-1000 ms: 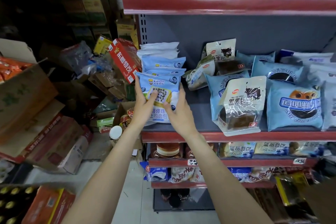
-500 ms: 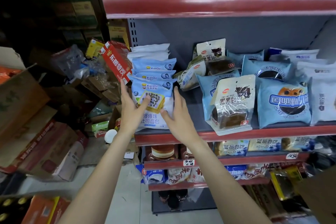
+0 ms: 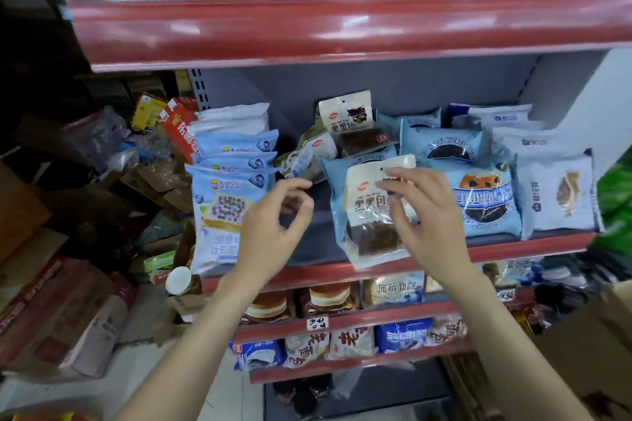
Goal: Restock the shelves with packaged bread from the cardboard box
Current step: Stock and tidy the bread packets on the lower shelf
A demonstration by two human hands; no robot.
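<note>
On middle shelf (image 3: 513, 244), blue bread stack (image 3: 222, 212) stands placed; right hand (image 3: 427, 215) pinches dark bread packet (image 3: 371, 212), left hand (image 3: 273, 219) loosely curled, empty. Box possibly lower right; gap remains.

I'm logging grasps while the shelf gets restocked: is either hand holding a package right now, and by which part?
The right hand pinches the dark bread packet near its top edge. The left hand holds nothing, fingers loosely curled.

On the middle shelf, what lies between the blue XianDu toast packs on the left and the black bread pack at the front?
In the head view, only bare grey shelf lies there, with the left hand hovering before it.
</note>
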